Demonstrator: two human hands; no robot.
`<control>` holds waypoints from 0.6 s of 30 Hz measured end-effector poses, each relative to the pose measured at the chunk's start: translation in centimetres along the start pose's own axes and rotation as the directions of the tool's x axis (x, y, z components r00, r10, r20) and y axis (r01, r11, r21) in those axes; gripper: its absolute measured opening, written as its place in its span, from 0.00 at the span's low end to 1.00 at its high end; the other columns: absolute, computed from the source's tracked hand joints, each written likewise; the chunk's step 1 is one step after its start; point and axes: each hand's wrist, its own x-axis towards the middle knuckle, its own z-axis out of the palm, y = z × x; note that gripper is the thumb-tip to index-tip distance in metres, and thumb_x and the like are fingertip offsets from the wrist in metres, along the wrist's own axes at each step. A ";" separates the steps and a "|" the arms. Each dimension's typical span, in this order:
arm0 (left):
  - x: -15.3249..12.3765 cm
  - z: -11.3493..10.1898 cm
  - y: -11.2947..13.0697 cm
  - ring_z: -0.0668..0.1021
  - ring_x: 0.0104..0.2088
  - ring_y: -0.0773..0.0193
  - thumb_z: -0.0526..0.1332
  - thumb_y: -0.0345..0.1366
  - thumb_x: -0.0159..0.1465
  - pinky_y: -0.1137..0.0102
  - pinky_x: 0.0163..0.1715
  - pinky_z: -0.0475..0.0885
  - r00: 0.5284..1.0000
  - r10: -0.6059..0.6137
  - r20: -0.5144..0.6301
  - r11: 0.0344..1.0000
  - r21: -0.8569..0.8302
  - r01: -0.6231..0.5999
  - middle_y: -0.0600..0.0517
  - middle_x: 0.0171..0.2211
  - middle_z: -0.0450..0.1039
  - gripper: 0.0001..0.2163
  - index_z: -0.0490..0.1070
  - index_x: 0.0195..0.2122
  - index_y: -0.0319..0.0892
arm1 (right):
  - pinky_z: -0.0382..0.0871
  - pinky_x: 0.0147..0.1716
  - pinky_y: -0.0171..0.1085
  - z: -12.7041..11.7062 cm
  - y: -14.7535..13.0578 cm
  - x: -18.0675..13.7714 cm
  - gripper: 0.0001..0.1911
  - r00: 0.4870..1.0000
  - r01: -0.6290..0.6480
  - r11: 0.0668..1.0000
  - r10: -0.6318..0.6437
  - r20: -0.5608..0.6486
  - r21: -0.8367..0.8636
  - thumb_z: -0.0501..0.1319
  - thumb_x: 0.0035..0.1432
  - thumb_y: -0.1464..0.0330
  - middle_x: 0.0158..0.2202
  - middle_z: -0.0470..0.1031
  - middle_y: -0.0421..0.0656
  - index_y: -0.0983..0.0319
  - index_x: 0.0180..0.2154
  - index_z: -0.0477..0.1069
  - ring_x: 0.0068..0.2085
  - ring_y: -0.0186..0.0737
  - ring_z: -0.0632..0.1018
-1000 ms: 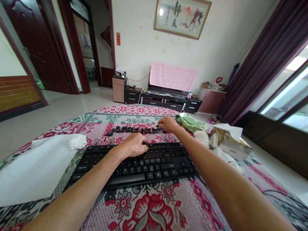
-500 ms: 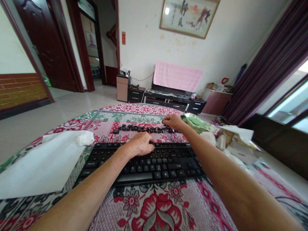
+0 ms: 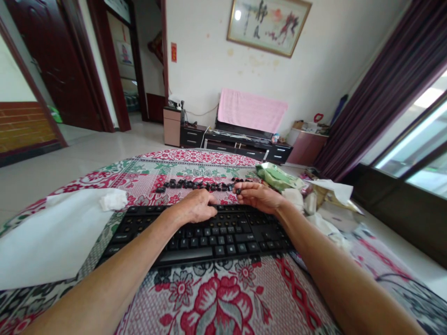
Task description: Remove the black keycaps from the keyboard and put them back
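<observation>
A black keyboard [image 3: 223,240] lies in front of me with many keycaps off, its upper part showing bare key posts. My left hand [image 3: 199,205] rests over the keyboard's upper middle, fingers curled down together; what is beneath them is hidden. In a pinch between thumb and fingers, my right hand [image 3: 256,195] holds a small black keycap [image 3: 238,190] just above the keyboard's back edge. Behind the keyboard, loose black keycaps [image 3: 190,184] lie in an uneven row on the patterned tablecloth [image 3: 223,298].
White paper [image 3: 59,237] with a crumpled tissue [image 3: 114,200] lies at left. A green packet [image 3: 279,177], papers and a bag [image 3: 335,209] crowd the right side. A black cable [image 3: 401,284] runs at the right edge. Beyond the table stands a TV under a pink cloth [image 3: 251,109].
My right hand has come back from the keycap row toward the keyboard, turned, with a keycap in its fingers. My left hand stays over the keyboard. The view has shifted slightly.
</observation>
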 end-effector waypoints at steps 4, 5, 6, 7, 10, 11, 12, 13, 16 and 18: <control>0.2 0.2 -0.2 0.65 0.21 0.71 0.50 0.39 0.48 0.76 0.20 0.54 1.000 0.000 0.017 1.000 -0.013 0.000 0.55 0.20 0.67 0.12 0.71 0.29 0.42 | 0.63 0.37 0.36 0.1 -0.1 -0.3 0.11 1.000 -0.004 1.000 0.004 -0.003 -0.028 0.57 0.44 0.74 0.32 0.69 0.39 0.62 0.35 0.65 0.31 0.28 0.70; 0.2 0.2 -0.3 0.65 0.21 0.71 0.50 0.38 0.48 0.76 0.20 0.54 1.000 -0.005 0.026 1.000 -0.020 0.005 0.55 0.20 0.68 0.12 0.71 0.29 0.42 | 0.63 0.37 0.36 0.1 -0.1 -0.3 0.11 1.000 -0.009 0.999 0.009 0.000 -0.045 0.57 0.44 0.73 0.30 0.69 0.39 0.62 0.35 0.65 0.31 0.28 0.70; 0.2 0.3 -0.3 0.65 0.21 0.71 0.50 0.38 0.49 0.76 0.20 0.54 0.999 -0.009 0.033 1.000 -0.029 0.010 0.55 0.21 0.68 0.13 0.71 0.30 0.43 | 0.63 0.37 0.36 0.1 -0.2 -0.4 0.11 1.000 -0.013 0.998 0.013 0.003 -0.064 0.57 0.44 0.73 0.29 0.69 0.38 0.62 0.35 0.65 0.31 0.28 0.70; 0.2 0.3 -0.3 0.66 0.22 0.71 0.50 0.38 0.49 0.76 0.20 0.54 0.999 -0.011 0.037 0.999 -0.039 0.013 0.55 0.21 0.68 0.13 0.71 0.30 0.43 | 0.63 0.37 0.36 0.1 -0.2 -0.5 0.11 1.000 -0.016 0.996 0.016 0.001 -0.082 0.57 0.44 0.73 0.28 0.68 0.38 0.62 0.35 0.65 0.31 0.29 0.70; 0.3 0.3 -0.3 0.66 0.23 0.71 0.50 0.38 0.49 0.76 0.21 0.55 0.999 -0.009 0.039 0.998 -0.062 0.012 0.56 0.23 0.69 0.13 0.71 0.31 0.43 | 0.62 0.38 0.37 0.2 -0.4 -0.7 0.12 1.000 -0.009 0.989 0.005 -0.030 -0.148 0.58 0.44 0.72 0.29 0.68 0.38 0.62 0.35 0.64 0.31 0.29 0.71; 0.3 0.3 -0.3 0.67 0.23 0.71 0.50 0.38 0.49 0.76 0.21 0.55 0.999 -0.010 0.041 0.998 -0.067 0.013 0.56 0.23 0.69 0.13 0.71 0.31 0.43 | 0.62 0.39 0.37 0.2 -0.5 -0.8 0.12 0.999 -0.009 0.983 0.001 -0.041 -0.183 0.57 0.44 0.72 0.29 0.69 0.38 0.61 0.35 0.65 0.31 0.29 0.71; 0.3 0.3 -0.3 0.67 0.23 0.71 0.50 0.38 0.49 0.77 0.22 0.56 0.999 -0.011 0.046 0.997 -0.070 0.015 0.56 0.24 0.69 0.13 0.71 0.31 0.43 | 0.62 0.38 0.37 0.3 -0.6 -0.8 0.11 0.999 -0.008 0.974 -0.004 -0.051 -0.228 0.57 0.44 0.71 0.30 0.69 0.39 0.61 0.35 0.65 0.31 0.29 0.71; 0.2 0.3 -0.3 0.67 0.24 0.71 0.50 0.38 0.49 0.77 0.22 0.56 0.999 -0.014 0.050 0.997 -0.073 0.017 0.55 0.23 0.69 0.12 0.71 0.31 0.43 | 0.63 0.38 0.37 0.4 -0.7 -0.9 0.11 0.998 -0.005 0.959 -0.011 -0.056 -0.283 0.57 0.44 0.71 0.30 0.69 0.39 0.61 0.34 0.65 0.31 0.29 0.71; 0.2 0.2 -0.2 0.67 0.24 0.70 0.51 0.38 0.49 0.76 0.23 0.56 0.998 -0.018 0.055 0.997 -0.069 0.022 0.55 0.23 0.69 0.12 0.71 0.29 0.43 | 0.63 0.35 0.35 0.9 -1.2 -1.0 0.11 0.997 0.034 0.866 -0.064 -0.043 -0.498 0.57 0.44 0.70 0.32 0.69 0.40 0.61 0.34 0.66 0.32 0.30 0.70; 0.2 0.2 -0.2 0.68 0.24 0.70 0.51 0.38 0.49 0.76 0.23 0.57 0.998 -0.019 0.053 0.998 -0.065 0.022 0.55 0.23 0.69 0.11 0.71 0.28 0.43 | 0.63 0.35 0.35 1.2 -1.4 -1.0 0.11 0.994 0.073 0.756 -0.111 -0.017 -0.650 0.56 0.44 0.69 0.32 0.70 0.40 0.61 0.34 0.67 0.32 0.31 0.70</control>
